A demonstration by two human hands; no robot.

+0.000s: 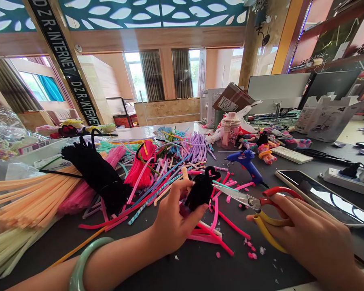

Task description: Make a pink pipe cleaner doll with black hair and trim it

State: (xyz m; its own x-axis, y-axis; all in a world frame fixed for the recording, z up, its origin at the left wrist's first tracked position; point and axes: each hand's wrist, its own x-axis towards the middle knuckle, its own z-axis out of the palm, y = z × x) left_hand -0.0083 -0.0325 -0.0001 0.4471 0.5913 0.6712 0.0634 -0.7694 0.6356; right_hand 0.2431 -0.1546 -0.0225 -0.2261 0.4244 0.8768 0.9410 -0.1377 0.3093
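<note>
My left hand (176,220), with a green bangle (82,258) on its wrist, grips a fuzzy black piece (199,190) between thumb and fingers. A black loop stands up from the top of that piece. My right hand (309,230) holds scissors (256,203) with red and yellow handles. Their blades point left, with the tips at the right edge of the black piece. Pink pipe cleaner bits (230,226) lie on the dark table beneath and between my hands.
Bundles of peach (33,198), black (94,173) and pink pipe cleaners lie left. A blue glue gun (246,165), a pink jar (229,131) and small dolls (264,149) stand or lie behind. At right are a phone (327,194) and a power strip (348,182).
</note>
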